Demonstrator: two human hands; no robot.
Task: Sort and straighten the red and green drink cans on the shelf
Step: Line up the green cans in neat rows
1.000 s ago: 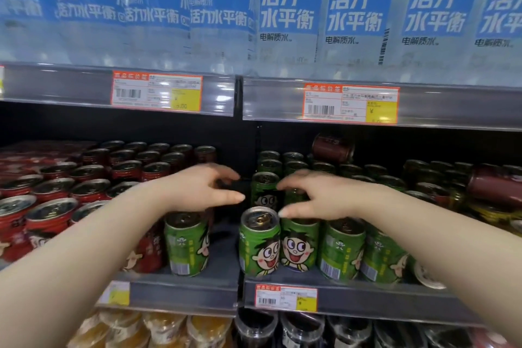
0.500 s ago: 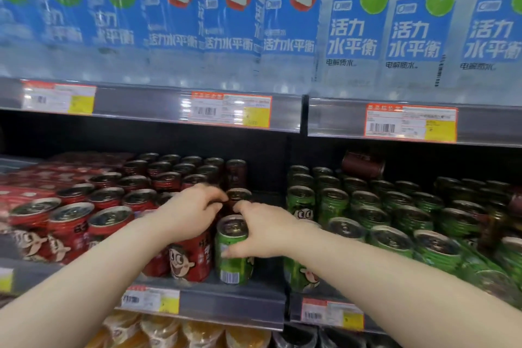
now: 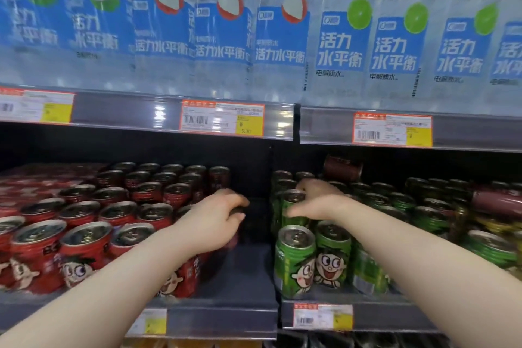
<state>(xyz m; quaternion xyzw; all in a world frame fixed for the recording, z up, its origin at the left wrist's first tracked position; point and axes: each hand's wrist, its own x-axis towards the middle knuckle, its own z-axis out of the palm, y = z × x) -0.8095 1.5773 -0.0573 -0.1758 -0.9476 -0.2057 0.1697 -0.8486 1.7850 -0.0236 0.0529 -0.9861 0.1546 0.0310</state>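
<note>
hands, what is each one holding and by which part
The right hand grips a green can round its upper side, below the rim. The left hand curls over something dark and blurred; what it is cannot be told.

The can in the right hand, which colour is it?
The can is green; head view.

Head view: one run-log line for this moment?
left grip holds red can | right grip holds green can | dark can lies sideways at back

bottle labels (image 3: 340, 45) "活力水平衡", price tag (image 3: 223, 118) "5.00"
</note>
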